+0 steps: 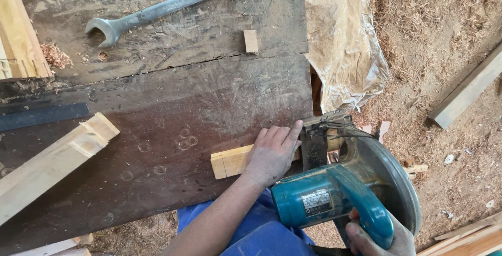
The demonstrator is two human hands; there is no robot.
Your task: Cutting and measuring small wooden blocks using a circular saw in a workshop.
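The left hand's grip [272,154] lies flat and spread, palm down, pressing a short pale wood block [228,162] against the near edge of the dark, scarred counter [172,99], fingertips reaching almost to the saw's base plate. Further left on the counter a longer notched plank [52,162] rests at a slant, with a dark flat bar [42,116] just behind it and a large steel spanner [162,8] well back, near a small wood offcut [251,41]. To the right, the right hand's grip [374,237] is closed around the handle of a teal circular saw [340,193], whose guard overhangs the counter's edge at the block's end. Beyond lie a crumpled plastic sheet [345,36] and a sawdust-strewn floor [444,42]. The risk, as I judge it, is the nearness of the left fingers to the blade's line: a kick or slip of the short block, held only by hand pressure, could draw them in, or twist the piece and bind the blade.
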